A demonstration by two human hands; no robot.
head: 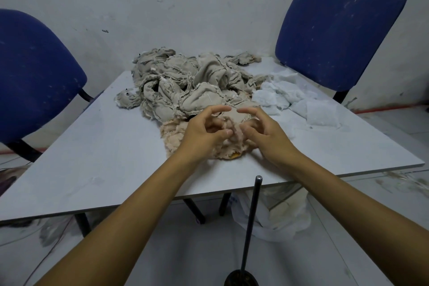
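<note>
1. A scuffed white wall (209, 7) is seen behind a pale grey counter (104, 158).
2. Two blue padded chairs (336, 30) are placed at the counter's far corners, one on each side.
3. A heap of grey-beige plush skins (185, 81), frayed at the seams, is piled at the far middle of the counter.
4. White stuffing (290, 97) is spread just to the right of the heap, touching it.
5. A clear bag of stuffing (278, 220) is seen on the floor under the counter's near edge.
6. A peach plush skin (176, 139) is laid on the counter in front of the heap, touching it, beneath both hands.
7. The left hand (202, 132) and right hand (264, 134) are held close together over it. A tuft of it is pinched by the curled fingers (226, 132) of each hand, with the index fingers arched above.
8. A thin black rod (251, 227) is stood upright on a round base between the forearms, close to the camera.
</note>
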